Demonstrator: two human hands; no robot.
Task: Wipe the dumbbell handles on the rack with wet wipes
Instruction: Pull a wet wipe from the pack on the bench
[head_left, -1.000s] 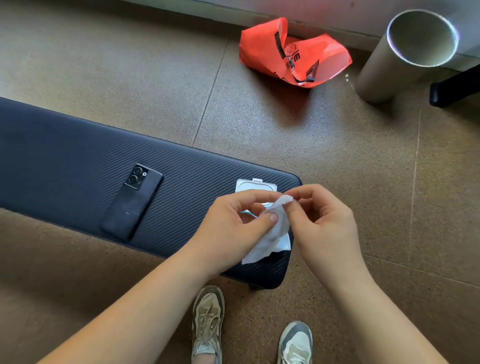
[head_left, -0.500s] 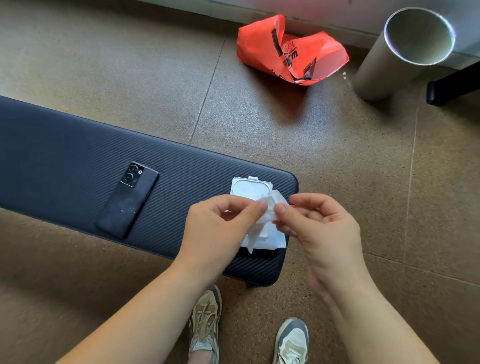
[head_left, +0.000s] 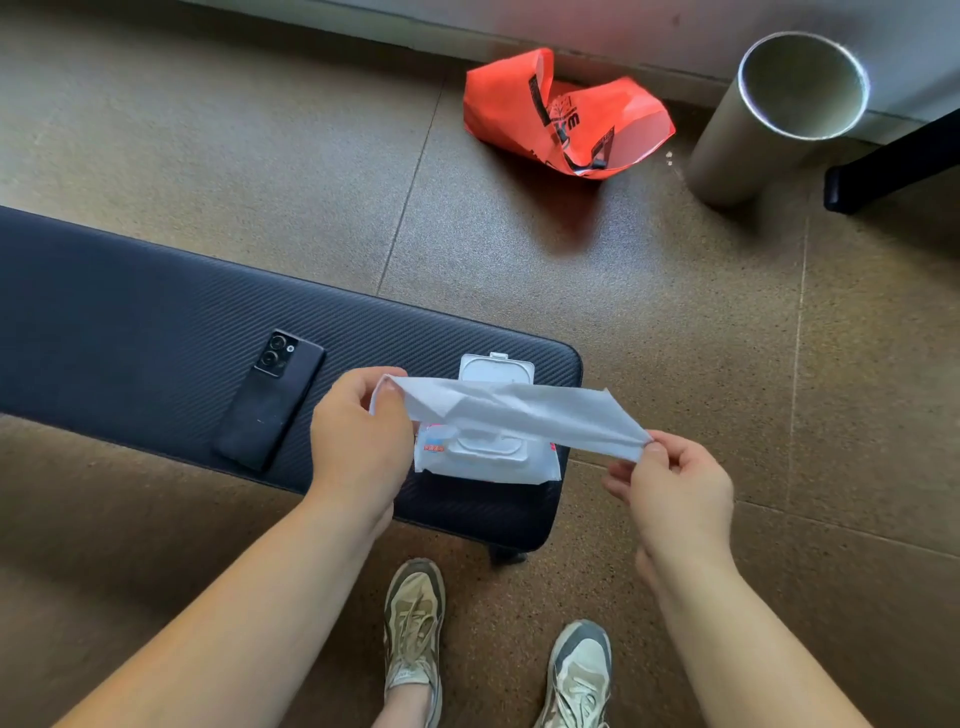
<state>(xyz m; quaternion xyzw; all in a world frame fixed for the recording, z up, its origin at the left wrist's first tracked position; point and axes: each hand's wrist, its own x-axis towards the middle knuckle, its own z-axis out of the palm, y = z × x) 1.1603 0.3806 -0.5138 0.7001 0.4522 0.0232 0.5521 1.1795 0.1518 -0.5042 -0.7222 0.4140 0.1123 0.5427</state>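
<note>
Wet wipe (head_left: 519, 410) stretched between left hand (head_left: 358, 441), right hand (head_left: 675, 483); pack (head_left: 488, 465) lid (head_left: 496, 370) open.

I get one view only: a wide-angle camera on the person's head, facing forward and steeply down. It sits close, with the left hand (head_left: 358, 441) and right hand (head_left: 675, 488) near mid-frame and the wet wipe (head_left: 519, 410) between them. The worktop (head_left: 130, 312) crosses from the left edge, the shoes (head_left: 415, 618) lie at the bottom, the wall (head_left: 623, 21) at the top.

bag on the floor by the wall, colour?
Orange-red with black print; the bag shows best in the head view.
</note>
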